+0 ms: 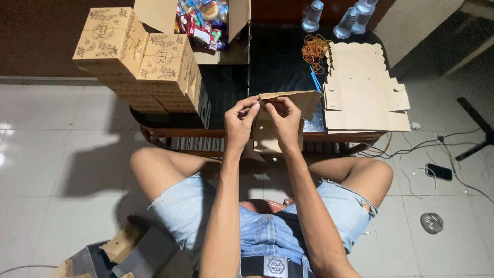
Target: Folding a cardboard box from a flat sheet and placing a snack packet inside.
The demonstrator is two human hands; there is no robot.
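Pinching the top flap of a half-folded plain brown cardboard box blank (302, 101) with left hand (239, 122) and right hand (284, 119) together, fingertips of both closed on the cardboard's edge, thumbs nearly touching. Holding the blank in the air just over the near edge of the dark low table with the curved wooden rim (267, 137), not resting on it, its lower panel hanging down between the knees.

Possibly risking a torn or creased flap: gripping so close to 1 thin edge, with the rest of the blank dangling unsupported, is putting all the strain on that fold. Pressing too hard may be bending the panel off its scored line and leaving the box crooked.

Working very near the stack of flat die-cut brown cardboard sheets (365, 95) at the table's right edge; swinging the right elbow outward could be nudging those sheets off the rim. Sitting close to the pile of finished brown boxes printed with leaf patterns (139, 59) at the left edge, stacked high and overhanging the rim slightly, so knocking the table with a knee could be tipping them.

Leaving a tangle of orange rubber bands (315, 49), a thin blue stick (315, 80) and 3 clear plastic cups (348, 20) at the far edge, well apart from the hands. Keeping a dark phone (439, 171) and loose cables (411, 150) on the tiled floor beside the right leg, where shifting a foot could be snagging them.
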